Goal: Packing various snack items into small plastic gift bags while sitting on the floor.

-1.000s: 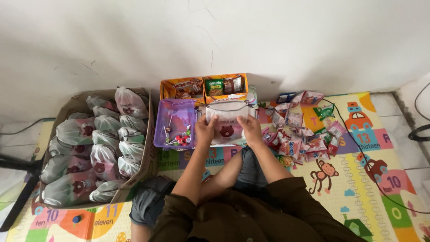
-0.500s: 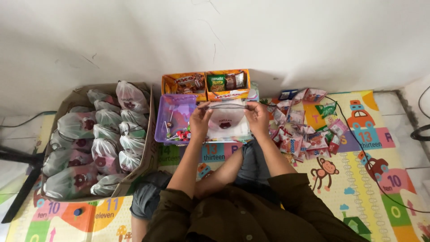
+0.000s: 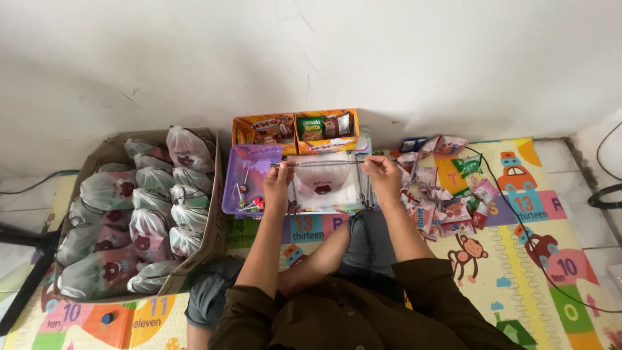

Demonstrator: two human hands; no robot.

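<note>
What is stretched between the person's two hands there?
In the head view, a translucent drawstring bag with a dark emblem hangs between the left hand and the right hand, its top edge pulled taut.

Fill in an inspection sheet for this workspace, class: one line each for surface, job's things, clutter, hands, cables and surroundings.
Surface: colourful play mat with numbers and animals, on the floor.
Job's things: translucent drawstring bag held stretched open; purple tray with lollipops; two orange snack boxes.
Clutter: loose snack packets spread on the mat; cardboard box full of tied bags.
Hands: left hand and right hand, each pinching the bag's top edge with the fingers.
Cables: black cable running across the mat.
Surroundings: white wall; dark stand leg at one side.
</note>
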